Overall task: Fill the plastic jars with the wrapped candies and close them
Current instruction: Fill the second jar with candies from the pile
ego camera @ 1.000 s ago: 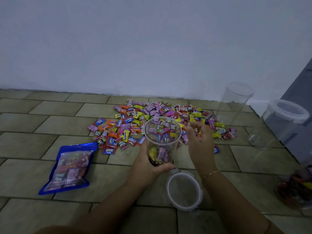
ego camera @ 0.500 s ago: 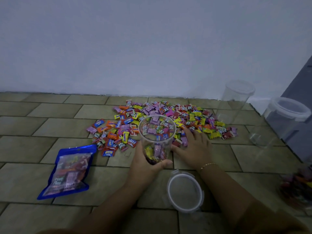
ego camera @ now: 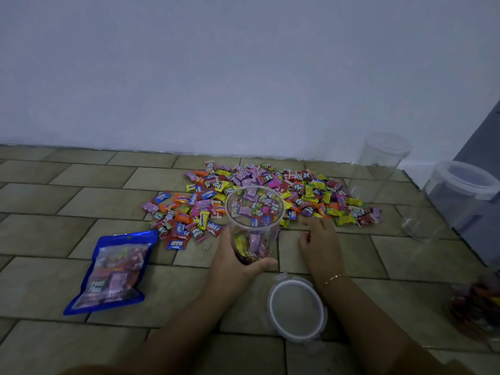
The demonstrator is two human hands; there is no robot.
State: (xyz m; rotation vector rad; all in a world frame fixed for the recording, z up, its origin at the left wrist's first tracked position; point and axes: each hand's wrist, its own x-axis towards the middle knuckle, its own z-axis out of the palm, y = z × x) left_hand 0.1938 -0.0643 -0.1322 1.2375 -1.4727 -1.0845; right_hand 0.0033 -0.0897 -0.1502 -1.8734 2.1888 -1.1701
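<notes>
Head view: the left hand [ego camera: 232, 262] wraps its fingers and thumb round the lower part of an open clear jar [ego camera: 254, 223], held upright on the tiled floor [ego camera: 54, 272]; a shallow layer of wrapped candies sits in its bottom. Just right of that hand the right hand [ego camera: 318, 239] lies low at the near edge of the candy pile [ego camera: 270, 196], its fingers curled inward, seemingly gathering sweets, though what they hold cannot be told. Between the two wrists, nearer the person, lies the loose lid [ego camera: 296, 307]. Far to the right of the right hand stand an empty clear jar [ego camera: 376, 169] and a lidded jar [ego camera: 460, 201]; at the right edge a blurred container [ego camera: 476, 307] holds coloured candies. Left of the left hand lies a blue candy bag [ego camera: 116, 269].

Half a second ago the right hand lay flat, fingers spread on the pile; its fingers have since drawn back and curled. The left hand's grip is unchanged.
</notes>
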